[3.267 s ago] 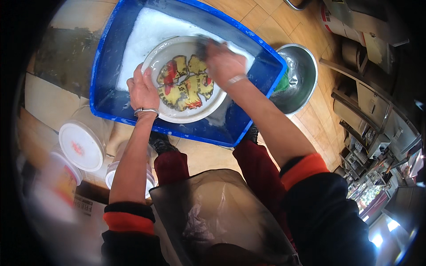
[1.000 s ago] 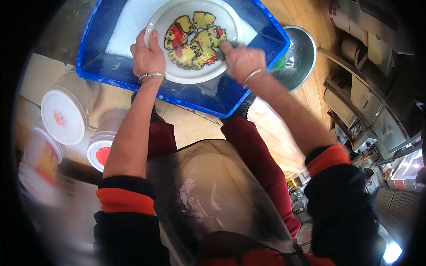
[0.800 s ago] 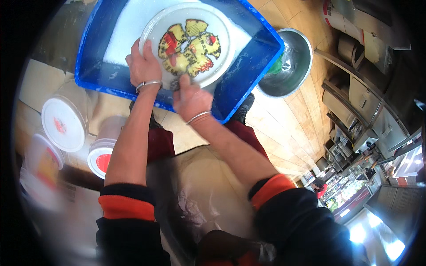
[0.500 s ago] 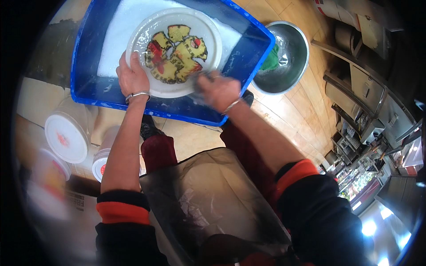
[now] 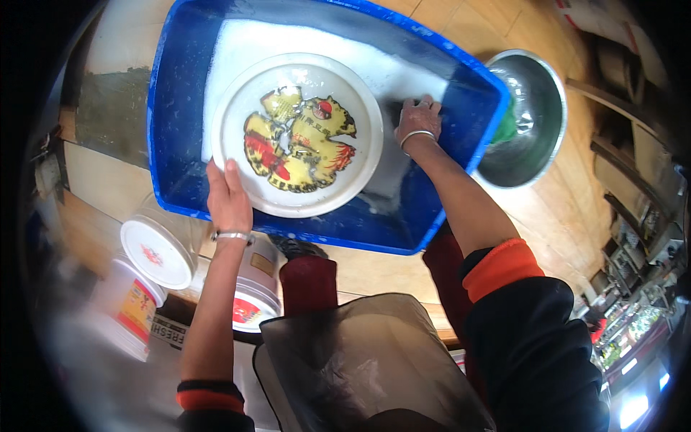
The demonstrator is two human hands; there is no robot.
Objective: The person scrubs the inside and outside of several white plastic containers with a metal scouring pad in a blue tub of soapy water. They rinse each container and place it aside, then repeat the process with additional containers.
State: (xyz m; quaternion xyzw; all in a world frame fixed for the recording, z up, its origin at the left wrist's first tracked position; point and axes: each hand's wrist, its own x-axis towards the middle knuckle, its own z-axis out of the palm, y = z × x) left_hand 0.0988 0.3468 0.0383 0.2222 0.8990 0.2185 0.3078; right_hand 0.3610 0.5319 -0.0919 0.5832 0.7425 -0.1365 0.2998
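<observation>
A large, wet, round white plate [image 5: 335,191] with a patchy yellow, red and black print lies over the blue plastic tub [image 5: 389,234]. My left hand [image 5: 230,201] grips its lower left rim, thumb on top and the other fingers along the edge. White suds [image 5: 237,47] cover much of the tub's water. To the right of the plate, apart from it, my right hand [image 5: 419,124] dips into the sudsy water. Its fingers bend downward and their tips are partly hidden. What it holds, if anything, I cannot make out.
A round steel basin [image 5: 536,158] with a green cloth [image 5: 508,124] stands right of the tub. Several lidded white buckets, one with a white lid [image 5: 158,252], stand at lower left. Shelving [image 5: 626,165] lines the far right. A brown apron [image 5: 360,360] covers my lap.
My right hand has moved from the plate's lower right edge, where it held a blurred dark scrubber, into the suds at right. My left hand still holds the plate. The whole view has shifted.
</observation>
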